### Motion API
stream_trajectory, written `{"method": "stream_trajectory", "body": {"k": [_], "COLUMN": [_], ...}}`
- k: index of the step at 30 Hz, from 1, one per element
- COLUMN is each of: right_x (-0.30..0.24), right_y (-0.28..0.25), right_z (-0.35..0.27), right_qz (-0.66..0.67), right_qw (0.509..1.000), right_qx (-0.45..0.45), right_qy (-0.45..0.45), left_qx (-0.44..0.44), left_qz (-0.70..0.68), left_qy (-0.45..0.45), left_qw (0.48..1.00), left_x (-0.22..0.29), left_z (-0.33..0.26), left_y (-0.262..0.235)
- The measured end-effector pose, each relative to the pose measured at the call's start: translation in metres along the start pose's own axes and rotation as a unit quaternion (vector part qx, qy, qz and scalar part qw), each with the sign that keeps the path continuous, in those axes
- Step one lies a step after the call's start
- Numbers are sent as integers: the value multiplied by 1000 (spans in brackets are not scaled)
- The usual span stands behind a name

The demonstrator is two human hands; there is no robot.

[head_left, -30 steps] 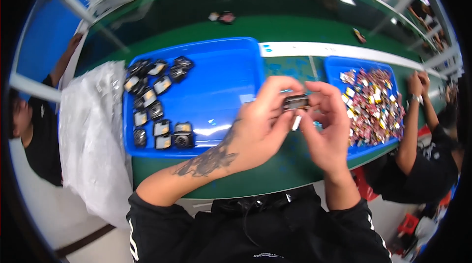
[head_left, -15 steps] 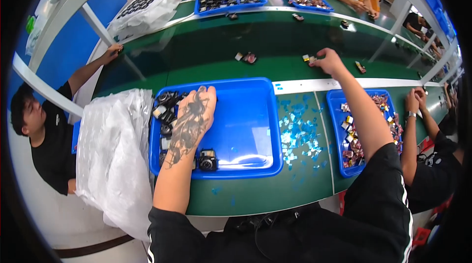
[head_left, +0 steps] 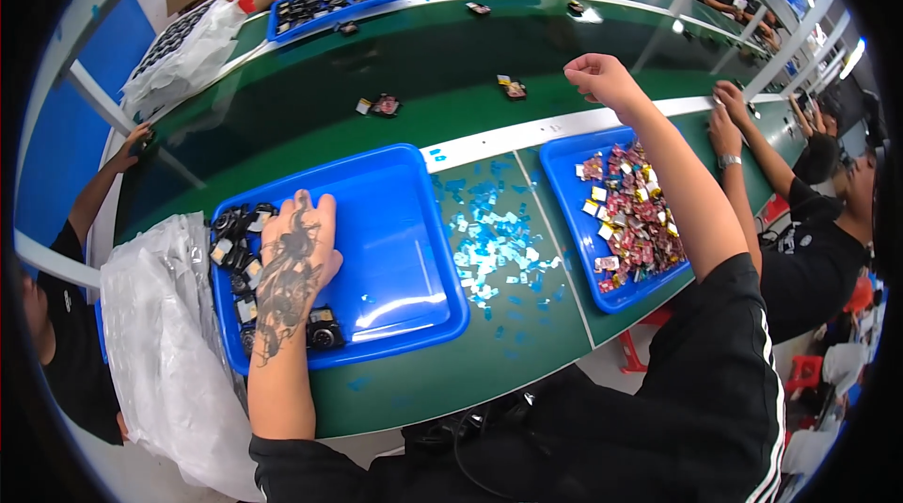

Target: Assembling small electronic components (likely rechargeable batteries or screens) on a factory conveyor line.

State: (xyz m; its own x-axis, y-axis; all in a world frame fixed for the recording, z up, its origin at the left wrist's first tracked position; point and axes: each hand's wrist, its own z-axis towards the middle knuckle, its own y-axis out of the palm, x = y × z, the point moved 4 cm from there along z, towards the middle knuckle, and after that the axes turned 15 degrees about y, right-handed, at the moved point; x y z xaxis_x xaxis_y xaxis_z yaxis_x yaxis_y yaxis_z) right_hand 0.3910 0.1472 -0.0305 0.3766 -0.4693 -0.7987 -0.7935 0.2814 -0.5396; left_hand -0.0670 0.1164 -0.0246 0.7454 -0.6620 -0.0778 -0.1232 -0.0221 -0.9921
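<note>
My left hand [head_left: 299, 235], tattooed on its back, is over the left side of a blue tray [head_left: 395, 239]. Its fingers curl down among black camera-like parts [head_left: 324, 329] with round lenses; whatever they grip is hidden below. Over the green belt [head_left: 282, 94], my right hand [head_left: 605, 81] is raised with thumb and fingers drawn together. I cannot make out anything between them. Left of it on the belt lies a small dark assembly with a yellow-and-white tab [head_left: 512, 87]. A similar pink-and-black assembly [head_left: 384, 105] lies farther left.
Blue film scraps [head_left: 499, 239] cover the tabletop between the trays. Under my right forearm, a second blue tray [head_left: 564, 192] holds many small pink and yellow parts. White plastic sheeting [head_left: 155, 334] is piled at the left. Co-workers' hands [head_left: 726, 108] are close on the right.
The view has turned right, so the trays appear farther left. My right hand has moved right, away from the yellow-tabbed assembly, which stays on the belt. My left hand remains over its tray.
</note>
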Motion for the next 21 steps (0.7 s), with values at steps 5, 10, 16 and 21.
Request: {"method": "stream_trajectory", "body": {"k": [5, 10, 16, 21], "right_x": [9, 32, 43, 43], "right_y": [-22, -15, -16, -22], "right_z": [-52, -89, -111, -134], "right_qz": [-244, -438, -413, -409], "right_qw": [954, 885, 898, 905], "right_qx": [-113, -135, -34, 15], "right_qy": [-134, -79, -147, -120], "left_qx": [1, 78, 172, 135], "left_qz": [4, -11, -520, -769], "left_qy": [10, 92, 80, 56], "left_qw": [1000, 993, 833, 622], "left_x": [15, 21, 44, 62], "left_z": [3, 3, 11, 17], "left_y": [-1, 10, -17, -17]}}
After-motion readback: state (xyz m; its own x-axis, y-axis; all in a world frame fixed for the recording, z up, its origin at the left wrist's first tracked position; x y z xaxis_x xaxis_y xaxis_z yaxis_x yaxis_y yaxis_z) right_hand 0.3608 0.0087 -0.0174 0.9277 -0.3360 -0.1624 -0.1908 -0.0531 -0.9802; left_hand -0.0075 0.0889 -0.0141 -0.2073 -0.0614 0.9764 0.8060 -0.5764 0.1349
